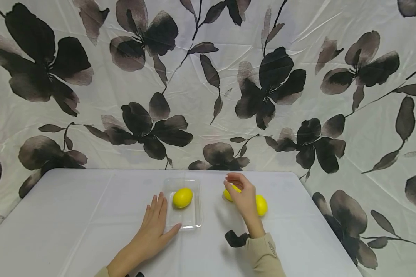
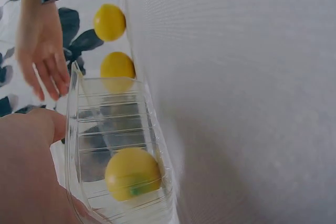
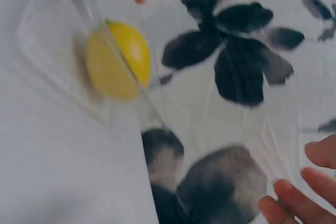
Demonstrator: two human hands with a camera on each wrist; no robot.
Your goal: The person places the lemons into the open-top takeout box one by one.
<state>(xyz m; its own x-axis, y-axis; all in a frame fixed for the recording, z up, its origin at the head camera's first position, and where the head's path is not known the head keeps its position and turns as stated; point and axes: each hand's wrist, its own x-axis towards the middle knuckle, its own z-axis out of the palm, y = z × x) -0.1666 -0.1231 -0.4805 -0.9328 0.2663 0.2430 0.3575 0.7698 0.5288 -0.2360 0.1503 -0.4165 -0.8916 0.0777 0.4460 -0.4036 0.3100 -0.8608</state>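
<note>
A clear plastic tray (image 1: 191, 218) lies on the white table with one yellow lemon (image 1: 182, 197) inside; the left wrist view shows that lemon (image 2: 132, 174) through the ribbed wall. Along the tray's left side my left hand (image 1: 151, 232) rests, fingers straight and thumb at the near edge. My right hand (image 1: 245, 198) hovers to the right of the tray, over two more lemons, with fingers slightly bent and nothing held. It partly covers the left lemon (image 1: 227, 195) and the right lemon (image 1: 261, 206). In the right wrist view its fingertips (image 3: 296, 203) are spread apart.
The table (image 1: 76, 219) has a white cover and ends at a back edge against a hanging cloth (image 1: 208, 104) with dark flower prints. A black strap (image 1: 236, 239) sits at the right wrist, beside a beige sleeve (image 1: 265, 256).
</note>
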